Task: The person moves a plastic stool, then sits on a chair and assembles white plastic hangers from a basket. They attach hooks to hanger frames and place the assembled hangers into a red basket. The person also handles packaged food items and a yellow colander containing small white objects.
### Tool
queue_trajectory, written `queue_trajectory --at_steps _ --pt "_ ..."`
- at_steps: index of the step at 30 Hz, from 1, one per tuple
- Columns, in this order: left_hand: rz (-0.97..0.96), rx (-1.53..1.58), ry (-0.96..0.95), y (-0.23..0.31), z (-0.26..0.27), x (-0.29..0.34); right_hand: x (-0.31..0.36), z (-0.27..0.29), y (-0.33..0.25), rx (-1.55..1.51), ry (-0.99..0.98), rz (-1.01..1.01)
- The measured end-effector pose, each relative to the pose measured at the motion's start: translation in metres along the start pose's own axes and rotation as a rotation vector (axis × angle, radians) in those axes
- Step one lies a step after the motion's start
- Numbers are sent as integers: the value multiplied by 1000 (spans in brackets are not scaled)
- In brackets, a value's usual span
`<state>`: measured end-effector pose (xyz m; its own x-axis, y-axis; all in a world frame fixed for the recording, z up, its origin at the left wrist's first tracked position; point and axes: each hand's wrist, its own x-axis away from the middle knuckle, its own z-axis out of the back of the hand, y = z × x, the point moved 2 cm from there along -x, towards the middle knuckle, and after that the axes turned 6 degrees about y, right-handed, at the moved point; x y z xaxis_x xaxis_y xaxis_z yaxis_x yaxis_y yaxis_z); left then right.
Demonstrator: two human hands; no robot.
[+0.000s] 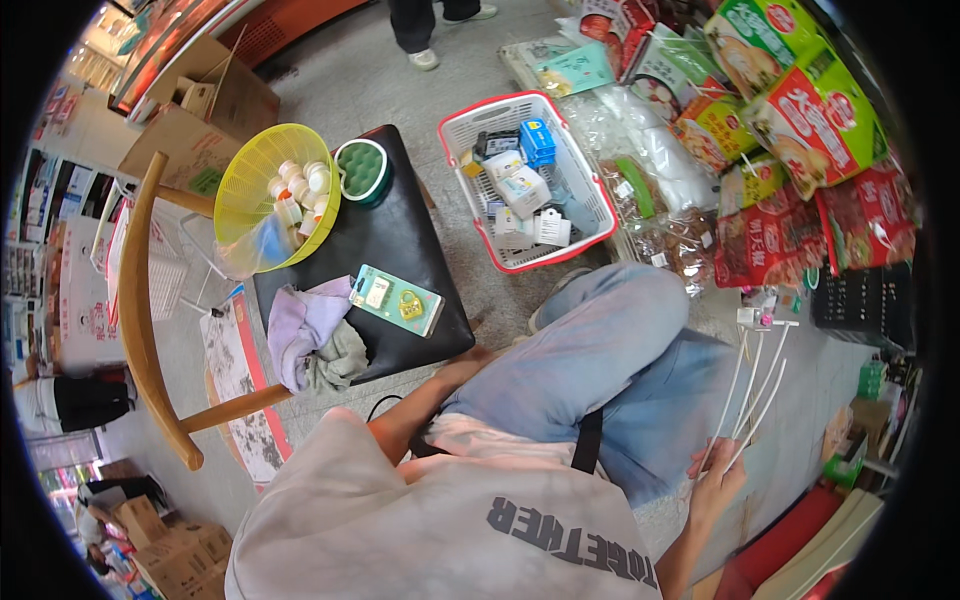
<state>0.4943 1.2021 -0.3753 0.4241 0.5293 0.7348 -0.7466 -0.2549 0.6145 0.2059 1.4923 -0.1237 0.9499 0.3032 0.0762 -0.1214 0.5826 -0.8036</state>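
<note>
At the right, my right hand [716,470] is closed round the lower ends of a bundle of long white wire rods [748,395], which stand up from it. My left hand [466,368] lies by the front edge of the black chair seat [420,270], partly behind my leg, its fingers hidden. On the seat are a yellow plastic basket [240,190] with several small white bottles [300,195], a round green-and-white container [363,171], a purple cloth [305,325], a grey cloth [340,357] and a carded pack with a small yellow padlock-shaped item [398,300].
A white shopping basket with a red rim [553,266] holds small boxes [520,187] on the floor ahead. Bagged goods [820,120] hang and lie at the right. Cardboard boxes [185,140] stand at the far left. Another person's legs [412,25] are at the top.
</note>
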Motion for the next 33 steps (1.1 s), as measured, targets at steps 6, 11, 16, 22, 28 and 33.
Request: queue_trajectory --at_steps 6,11,16,22,28,33 --pt "-190 171 91 -29 27 57 12 -7 14 -210 32 -25" --pt "-287 -39 194 18 46 109 12 -25 2 -241 -15 8" --pt "-577 -111 300 113 56 148 12 -42 -15 -234 -89 -36" --pt "-791 221 -159 218 13 120 8 -80 -39 -416 -298 -213" --pt "-514 633 -720 302 -47 88 2 -94 -64 -431 -331 -254" --pt "-347 825 -587 307 -61 83 -5 -102 -68 -343 -385 -260"
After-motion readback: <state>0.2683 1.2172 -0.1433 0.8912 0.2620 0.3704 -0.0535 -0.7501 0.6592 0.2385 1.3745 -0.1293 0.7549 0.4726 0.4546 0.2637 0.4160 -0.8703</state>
